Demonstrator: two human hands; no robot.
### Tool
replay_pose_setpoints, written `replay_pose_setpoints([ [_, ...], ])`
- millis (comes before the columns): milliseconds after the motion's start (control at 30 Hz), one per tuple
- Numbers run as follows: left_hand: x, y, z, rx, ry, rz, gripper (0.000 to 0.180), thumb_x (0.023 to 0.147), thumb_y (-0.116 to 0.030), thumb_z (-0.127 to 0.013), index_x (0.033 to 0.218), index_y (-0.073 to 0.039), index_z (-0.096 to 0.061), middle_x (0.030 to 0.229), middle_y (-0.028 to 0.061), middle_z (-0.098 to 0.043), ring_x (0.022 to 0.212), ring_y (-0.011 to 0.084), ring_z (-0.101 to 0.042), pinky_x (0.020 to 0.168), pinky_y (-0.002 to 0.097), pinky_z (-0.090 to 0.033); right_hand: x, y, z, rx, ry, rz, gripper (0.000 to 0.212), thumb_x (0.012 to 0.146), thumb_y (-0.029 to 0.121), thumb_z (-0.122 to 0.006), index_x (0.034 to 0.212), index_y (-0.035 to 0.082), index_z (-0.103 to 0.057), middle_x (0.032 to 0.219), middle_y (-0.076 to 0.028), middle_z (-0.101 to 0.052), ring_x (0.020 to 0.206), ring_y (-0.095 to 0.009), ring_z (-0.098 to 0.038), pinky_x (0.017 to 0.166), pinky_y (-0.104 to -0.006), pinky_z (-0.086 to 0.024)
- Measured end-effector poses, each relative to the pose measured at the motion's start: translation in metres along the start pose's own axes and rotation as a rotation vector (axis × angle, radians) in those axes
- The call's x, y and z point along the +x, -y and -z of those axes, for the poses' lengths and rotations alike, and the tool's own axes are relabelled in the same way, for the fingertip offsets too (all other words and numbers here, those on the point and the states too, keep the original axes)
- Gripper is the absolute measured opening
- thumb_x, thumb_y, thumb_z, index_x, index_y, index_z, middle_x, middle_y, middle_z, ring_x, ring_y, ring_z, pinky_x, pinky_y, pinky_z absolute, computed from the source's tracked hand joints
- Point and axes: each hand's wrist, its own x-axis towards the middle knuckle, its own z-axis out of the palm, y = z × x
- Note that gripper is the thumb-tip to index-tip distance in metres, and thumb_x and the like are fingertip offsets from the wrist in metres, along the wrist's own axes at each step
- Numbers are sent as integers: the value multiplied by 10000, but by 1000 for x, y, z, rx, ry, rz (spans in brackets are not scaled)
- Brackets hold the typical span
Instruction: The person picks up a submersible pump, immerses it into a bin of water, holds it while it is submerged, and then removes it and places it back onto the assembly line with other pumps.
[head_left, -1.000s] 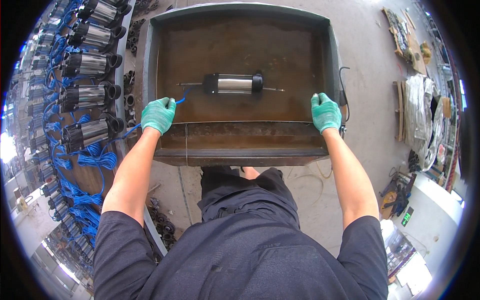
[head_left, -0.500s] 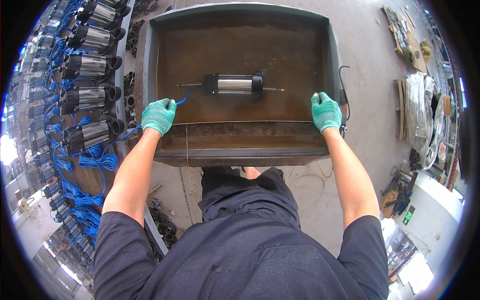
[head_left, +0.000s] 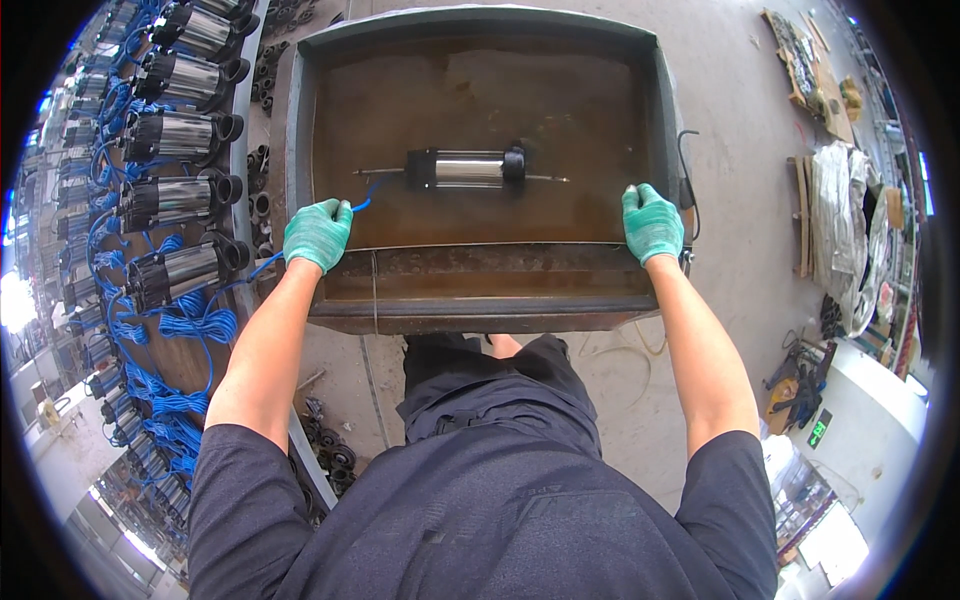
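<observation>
Both my hands wear green gloves and are closed at the sides of a metal water tank [head_left: 480,322] in front of me. My left hand [head_left: 318,236] grips the tank's left rim, its thumb toward the inside. Beside that thumb a blue cable [head_left: 364,204] runs into the brown water. My right hand [head_left: 653,226] grips the right rim at about the same height. Between and beyond my hands a steel and black submersible pump [head_left: 469,168] lies level in the water, with a thin rod sticking out at each end. Neither hand touches the pump.
Along the left, a bench holds a row of similar pumps [head_left: 170,135] with coiled blue cables [head_left: 200,320]. A thin bar [head_left: 480,245] crosses the tank's near part. A dark hose [head_left: 688,165] hangs at its right side. Wrapped white sheeting [head_left: 845,230] lies farther right on the floor.
</observation>
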Motion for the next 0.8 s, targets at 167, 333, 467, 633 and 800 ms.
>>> replay_pose_setpoints([
  [167,-1,-1,2,-8,-5,-4,380,990,-436,-518,956,-128,-738,952,182,-716,929,422,-671,811,507,-538,-1,0,-1,3,-19,4,377,1010,426,-493,975,108,-693,925,-247,-710,894,-467,-672,805,-560,-530],
  [333,-3,-4,6,-14,16,13,380,994,-431,-511,955,-128,-737,951,180,-716,935,423,-668,820,507,-536,1,3,1,-6,-2,-3,375,1011,431,-494,974,112,-687,926,-244,-709,897,-467,-668,807,-558,-527],
  [467,-4,-7,8,-14,31,18,378,997,-427,-507,956,-127,-734,955,176,-717,935,423,-667,826,509,-534,1,0,0,-1,-12,-5,379,1012,431,-490,978,110,-689,928,-238,-711,898,-466,-667,810,-556,-525],
  [633,-3,-4,6,-11,29,-5,350,1001,-404,-509,1004,-123,-716,1010,164,-715,969,415,-662,849,504,-528,0,1,0,15,-9,-18,381,1014,428,-488,1003,110,-697,939,-234,-713,904,-461,-668,816,-554,-526],
  [800,-4,1,1,-83,-51,-62,285,991,-343,-538,1074,-121,-695,1110,145,-702,1012,399,-659,886,483,-527,-1,7,4,-4,15,-44,372,1013,427,-488,1010,117,-692,946,-233,-713,905,-459,-668,812,-551,-527],
])
